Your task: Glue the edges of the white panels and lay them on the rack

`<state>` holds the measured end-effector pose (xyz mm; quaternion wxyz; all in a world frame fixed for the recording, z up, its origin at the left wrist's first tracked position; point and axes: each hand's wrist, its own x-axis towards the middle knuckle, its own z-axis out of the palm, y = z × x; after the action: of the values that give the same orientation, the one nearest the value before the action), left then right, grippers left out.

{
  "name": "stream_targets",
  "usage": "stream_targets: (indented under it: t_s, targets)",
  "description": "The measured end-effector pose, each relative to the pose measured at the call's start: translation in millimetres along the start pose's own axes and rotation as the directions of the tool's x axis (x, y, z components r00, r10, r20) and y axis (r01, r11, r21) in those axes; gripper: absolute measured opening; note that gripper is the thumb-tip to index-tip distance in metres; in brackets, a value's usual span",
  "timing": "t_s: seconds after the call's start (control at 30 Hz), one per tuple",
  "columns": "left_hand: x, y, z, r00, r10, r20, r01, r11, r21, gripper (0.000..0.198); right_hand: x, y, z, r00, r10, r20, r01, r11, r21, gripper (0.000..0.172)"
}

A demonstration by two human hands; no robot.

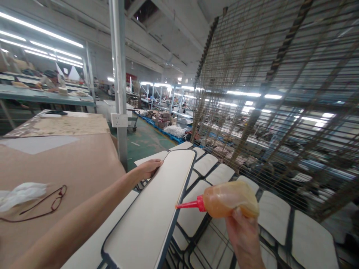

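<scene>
A long white panel [157, 201] with rounded corners and a dark edge lies tilted in front of me. My left hand [153, 167] grips its far left edge, fingers closed with part of them hidden behind it. My right hand [243, 231] is wrapped round a squeeze bottle [230, 200] of amber liquid, held on its side. The bottle's red nozzle [189, 204] points left, its tip at the panel's right edge. Beneath and beyond are several similar white panels [276, 209] with dark borders, laid out on a wire rack.
A tall wire rack [252, 86] slants up on the right. To my left stands a brown-covered table [92, 160] with eyeglasses [57, 200] and a crumpled white plastic bag [24, 194]. A metal post [120, 74] with a socket box [119, 120] rises behind it. People work at distant tables.
</scene>
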<state>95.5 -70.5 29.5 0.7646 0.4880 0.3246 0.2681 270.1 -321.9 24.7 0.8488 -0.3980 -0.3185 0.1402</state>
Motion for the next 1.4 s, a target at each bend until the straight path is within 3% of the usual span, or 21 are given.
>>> stream_targets:
  t_s: [0.3, 0.53, 0.77, 1.0, 1.4]
  targets:
    - [9, 7, -1.5, 0.999, -0.012, -0.048, 0.014, 0.999, 0.036, 0.018, -4, -3, -2, 0.999, 0.044, -0.002, -0.043, 0.998, 0.047, 0.035]
    - [13, 10, -2.2, 0.997, -0.023, -0.075, 0.024, 0.999, 0.023, 0.014, -8, 2, -11, 1.000, 0.011, 0.026, -0.011, 1.000, 0.008, 0.042]
    - [10, 16, 0.7, 0.990, -0.038, -0.133, 0.043, 0.999, 0.031, 0.007, -9, 4, -14, 0.997, 0.063, 0.052, -0.066, 0.996, 0.061, 0.058]
    - [9, 20, 0.5, 0.982, -0.047, -0.185, 0.055, 0.998, 0.038, 0.009, -10, 3, -15, 0.988, 0.131, 0.077, -0.138, 0.986, 0.094, 0.061]
    - [16, 18, -14.8, 0.967, -0.054, -0.247, 0.048, 0.998, -0.031, 0.007, -12, 5, -14, 0.983, 0.179, 0.039, -0.182, 0.980, 0.078, 0.070]
